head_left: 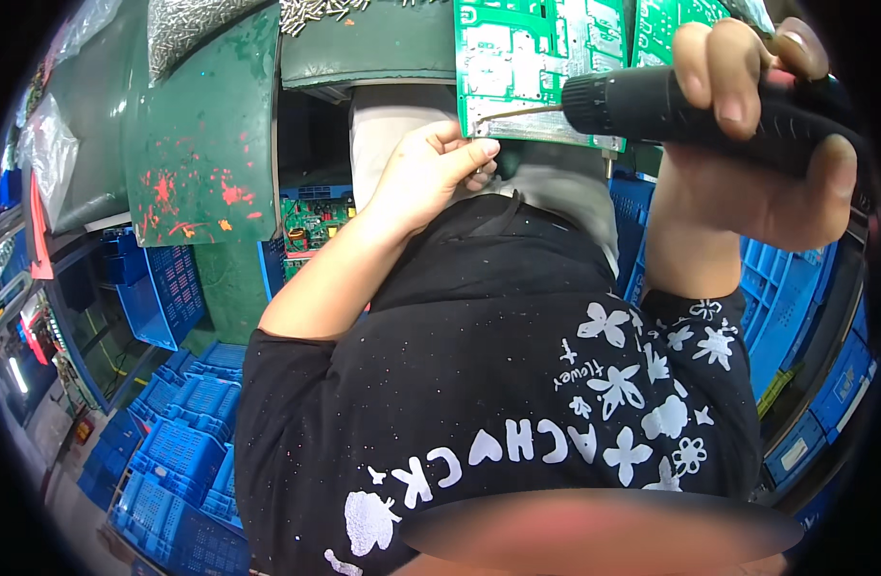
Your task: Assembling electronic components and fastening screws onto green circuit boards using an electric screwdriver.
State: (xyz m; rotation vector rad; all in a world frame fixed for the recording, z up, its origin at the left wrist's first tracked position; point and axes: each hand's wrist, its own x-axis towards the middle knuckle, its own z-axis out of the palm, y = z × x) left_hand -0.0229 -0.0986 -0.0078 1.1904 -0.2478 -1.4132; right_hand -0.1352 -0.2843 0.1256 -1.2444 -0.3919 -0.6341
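A green circuit board (517, 72) lies at the table's near edge, its front corners reaching past the edge. In my right hand (748, 115) is a black electric screwdriver (632, 104), held almost level, its long thin bit pointing left. The bit's tip meets the board's near left corner, at or beside a small screw. Right below that corner, my left hand (440, 168) is closed in a pinch, thumb and fingers together. What it grips there is mostly hidden. A small metal standoff (609, 165) projects from the board's near right corner.
A second green board (666, 24) lies to the right. Loose screws (321, 10) and a clear bag of screws (186, 34) are at the back left. Blue crates (177, 451) stack at the lower left; a populated circuit board (311, 226) sits beside my left forearm.
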